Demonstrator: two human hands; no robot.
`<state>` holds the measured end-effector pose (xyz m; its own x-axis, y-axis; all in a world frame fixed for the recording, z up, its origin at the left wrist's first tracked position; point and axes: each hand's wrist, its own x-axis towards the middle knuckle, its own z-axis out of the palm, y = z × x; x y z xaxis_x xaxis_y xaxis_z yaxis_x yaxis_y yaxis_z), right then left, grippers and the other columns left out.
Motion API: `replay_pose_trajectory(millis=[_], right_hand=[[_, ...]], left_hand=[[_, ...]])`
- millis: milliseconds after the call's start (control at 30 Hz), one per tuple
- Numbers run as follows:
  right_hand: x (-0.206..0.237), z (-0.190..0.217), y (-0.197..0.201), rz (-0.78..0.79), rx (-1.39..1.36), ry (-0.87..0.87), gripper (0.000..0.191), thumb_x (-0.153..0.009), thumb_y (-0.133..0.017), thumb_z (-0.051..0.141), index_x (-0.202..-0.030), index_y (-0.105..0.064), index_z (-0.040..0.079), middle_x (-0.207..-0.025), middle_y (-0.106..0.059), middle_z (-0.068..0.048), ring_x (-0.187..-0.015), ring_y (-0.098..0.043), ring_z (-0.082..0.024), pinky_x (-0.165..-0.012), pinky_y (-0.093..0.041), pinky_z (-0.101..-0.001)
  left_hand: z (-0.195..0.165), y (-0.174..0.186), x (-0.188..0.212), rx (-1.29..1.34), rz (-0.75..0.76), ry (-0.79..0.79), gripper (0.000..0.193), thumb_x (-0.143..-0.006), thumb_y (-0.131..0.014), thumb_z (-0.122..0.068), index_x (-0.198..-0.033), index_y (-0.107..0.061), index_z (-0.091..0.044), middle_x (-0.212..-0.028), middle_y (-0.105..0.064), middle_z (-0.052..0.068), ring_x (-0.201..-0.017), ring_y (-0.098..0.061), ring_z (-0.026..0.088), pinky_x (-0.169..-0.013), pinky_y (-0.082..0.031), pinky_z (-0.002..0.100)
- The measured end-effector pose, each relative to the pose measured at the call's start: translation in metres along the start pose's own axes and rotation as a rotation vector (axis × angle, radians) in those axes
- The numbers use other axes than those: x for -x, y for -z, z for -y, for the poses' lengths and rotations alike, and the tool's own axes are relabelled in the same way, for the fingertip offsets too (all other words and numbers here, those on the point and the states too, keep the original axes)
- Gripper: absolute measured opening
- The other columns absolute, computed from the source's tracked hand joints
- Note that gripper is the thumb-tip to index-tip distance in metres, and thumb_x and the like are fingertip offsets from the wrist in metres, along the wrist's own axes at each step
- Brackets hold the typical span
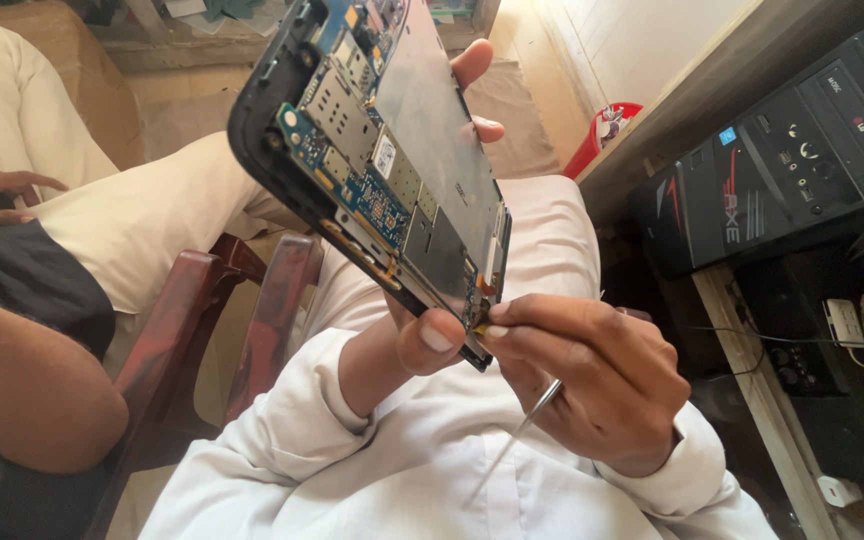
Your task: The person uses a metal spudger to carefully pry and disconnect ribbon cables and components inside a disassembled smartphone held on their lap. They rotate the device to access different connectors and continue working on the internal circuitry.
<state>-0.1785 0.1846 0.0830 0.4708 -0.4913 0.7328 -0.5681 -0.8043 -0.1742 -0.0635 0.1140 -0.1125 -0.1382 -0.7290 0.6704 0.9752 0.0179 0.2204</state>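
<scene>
Opened phone (392,150) gripped by left hand (422,340); right hand (592,380) pinches tweezers (517,435) at its lower edge.

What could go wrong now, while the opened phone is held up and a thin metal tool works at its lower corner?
1. The thin metal tool in the right hand might slip and scratch the exposed circuit board.
2. The opened phone is held in the air over the lap by the left hand alone, so it could drop.
</scene>
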Motion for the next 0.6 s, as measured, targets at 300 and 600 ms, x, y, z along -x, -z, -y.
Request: replay_pose_trajectory(millis=[300,600], right_hand=[[0.009,-0.005,0.002,0.078,0.085,0.096,0.03,-0.083,-0.089,0.004,-0.107,-0.071,0.006,-0.111,-0.069,-0.006,-0.083,-0.073,-0.017,-0.064,-0.054,-0.0272],[0.009,-0.001,-0.001,0.097,0.195,0.097,0.029,-0.083,-0.084,-0.002,-0.109,-0.071,0.004,-0.115,-0.072,-0.007,-0.077,-0.07,-0.017,-0.066,-0.053,-0.0285]], left_hand=[[-0.007,0.005,0.0,0.165,0.03,0.195,0.048,-0.095,-0.074,-0.006,-0.138,-0.052,-0.004,-0.124,-0.065,0.008,-0.106,-0.066,0.014,-0.091,-0.054,0.027],[-0.009,0.01,0.0,0.194,0.096,0.282,0.046,-0.1,-0.075,-0.023,-0.137,-0.054,-0.005,-0.125,-0.065,0.006,-0.107,-0.063,0.012,-0.09,-0.052,0.026]])
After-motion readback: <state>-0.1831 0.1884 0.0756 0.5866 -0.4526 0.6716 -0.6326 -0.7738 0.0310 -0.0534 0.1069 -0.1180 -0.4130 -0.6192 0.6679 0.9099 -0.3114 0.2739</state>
